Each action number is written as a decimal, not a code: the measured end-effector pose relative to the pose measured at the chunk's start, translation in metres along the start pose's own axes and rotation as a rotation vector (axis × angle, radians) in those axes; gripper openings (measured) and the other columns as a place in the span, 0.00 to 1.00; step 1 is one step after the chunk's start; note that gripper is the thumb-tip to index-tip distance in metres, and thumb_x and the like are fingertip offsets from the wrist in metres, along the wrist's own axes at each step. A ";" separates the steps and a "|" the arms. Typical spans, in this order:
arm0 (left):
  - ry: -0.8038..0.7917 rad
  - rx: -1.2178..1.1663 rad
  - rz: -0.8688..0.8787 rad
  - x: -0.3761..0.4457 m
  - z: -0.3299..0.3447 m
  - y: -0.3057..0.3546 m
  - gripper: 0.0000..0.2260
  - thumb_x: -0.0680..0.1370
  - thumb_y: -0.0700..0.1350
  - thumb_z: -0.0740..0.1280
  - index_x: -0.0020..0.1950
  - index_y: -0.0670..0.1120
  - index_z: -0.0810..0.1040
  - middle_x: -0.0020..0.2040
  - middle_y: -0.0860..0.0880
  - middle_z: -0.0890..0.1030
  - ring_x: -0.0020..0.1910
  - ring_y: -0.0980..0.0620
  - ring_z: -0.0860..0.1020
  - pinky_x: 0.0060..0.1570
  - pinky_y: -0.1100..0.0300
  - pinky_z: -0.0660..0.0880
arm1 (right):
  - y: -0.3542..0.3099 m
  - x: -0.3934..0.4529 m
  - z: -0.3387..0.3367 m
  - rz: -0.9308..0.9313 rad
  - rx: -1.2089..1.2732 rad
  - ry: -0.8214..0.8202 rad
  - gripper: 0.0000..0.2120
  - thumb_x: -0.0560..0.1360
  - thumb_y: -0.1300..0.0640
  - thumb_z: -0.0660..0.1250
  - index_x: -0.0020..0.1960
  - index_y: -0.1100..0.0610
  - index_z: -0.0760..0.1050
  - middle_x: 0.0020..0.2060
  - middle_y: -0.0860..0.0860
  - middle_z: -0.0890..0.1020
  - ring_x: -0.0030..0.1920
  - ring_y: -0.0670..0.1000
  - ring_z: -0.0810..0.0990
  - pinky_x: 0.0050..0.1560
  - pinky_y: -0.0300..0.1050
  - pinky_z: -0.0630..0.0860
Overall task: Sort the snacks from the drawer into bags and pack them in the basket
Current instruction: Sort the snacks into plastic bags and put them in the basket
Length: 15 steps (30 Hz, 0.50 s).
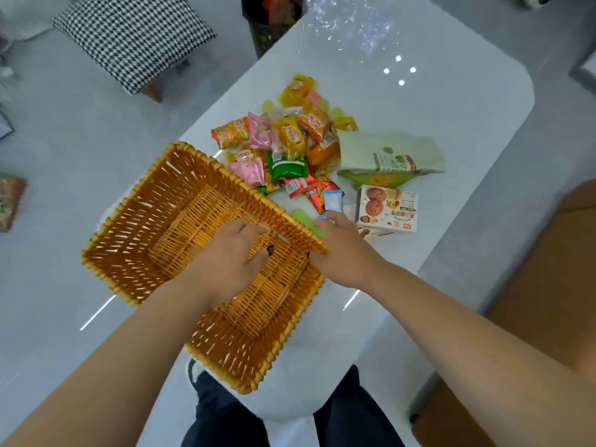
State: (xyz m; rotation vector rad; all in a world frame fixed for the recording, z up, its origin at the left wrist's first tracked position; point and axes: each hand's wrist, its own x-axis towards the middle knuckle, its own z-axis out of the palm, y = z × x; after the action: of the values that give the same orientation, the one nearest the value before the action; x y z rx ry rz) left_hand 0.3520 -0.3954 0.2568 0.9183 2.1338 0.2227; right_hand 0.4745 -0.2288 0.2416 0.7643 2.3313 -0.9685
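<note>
Snacks [283, 140] lie heaped on the white table [451, 101] just beyond the basket [135, 250], with a pale green bag [390, 154] and a cookie box [387, 208] beside them, probably tipped out there so they can be sorted. Nothing has been packed in the basket yet. The left hand [230, 253] reaches into the basket, fingers loosely curled at its far rim, apparently steadying it; a firm grip cannot be told. The right hand [342, 250] stretches past the basket's corner, fingertips pinching a small blue and white packet [333, 201].
</note>
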 end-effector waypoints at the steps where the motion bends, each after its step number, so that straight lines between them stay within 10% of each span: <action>1: 0.000 -0.003 0.025 0.004 -0.006 -0.009 0.22 0.83 0.51 0.58 0.76 0.49 0.63 0.72 0.48 0.64 0.75 0.48 0.58 0.69 0.53 0.62 | -0.009 0.004 0.003 0.005 0.012 0.012 0.29 0.77 0.53 0.64 0.75 0.56 0.60 0.77 0.54 0.53 0.76 0.57 0.51 0.72 0.55 0.61; 15: -0.136 0.327 0.378 0.024 -0.106 -0.135 0.24 0.82 0.49 0.61 0.77 0.47 0.61 0.76 0.46 0.61 0.76 0.47 0.56 0.74 0.51 0.59 | -0.149 0.037 0.062 0.263 0.016 0.180 0.32 0.79 0.53 0.63 0.78 0.56 0.53 0.78 0.55 0.47 0.77 0.58 0.47 0.72 0.54 0.60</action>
State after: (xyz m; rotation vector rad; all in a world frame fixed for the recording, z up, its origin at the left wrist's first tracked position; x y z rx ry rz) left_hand 0.1919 -0.4618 0.2557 1.4850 1.8880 -0.0046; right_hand 0.3637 -0.3522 0.2493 1.1737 2.2970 -0.8324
